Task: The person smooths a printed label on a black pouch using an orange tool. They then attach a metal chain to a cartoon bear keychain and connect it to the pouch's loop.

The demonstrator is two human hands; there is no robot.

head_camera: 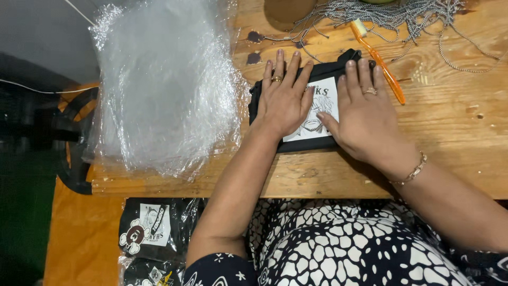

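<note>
Fingers (286, 66) spread flat, both hands pressing folded black garment (264, 92), white rectangular label (324, 90) centred

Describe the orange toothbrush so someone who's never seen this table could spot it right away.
Start at the wooden table, at its far edge, where a tangle of grey cord lies. The orange plastic toothbrush slants down from it, just beyond the right hand. It is the only bright orange, stick-shaped thing there.

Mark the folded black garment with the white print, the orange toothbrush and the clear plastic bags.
Folded black garment (264, 92), head view, left black edge.
Orange toothbrush (389, 77), head view, mid handle.
Clear plastic bags (164, 85), head view, centre of the pile.
</note>
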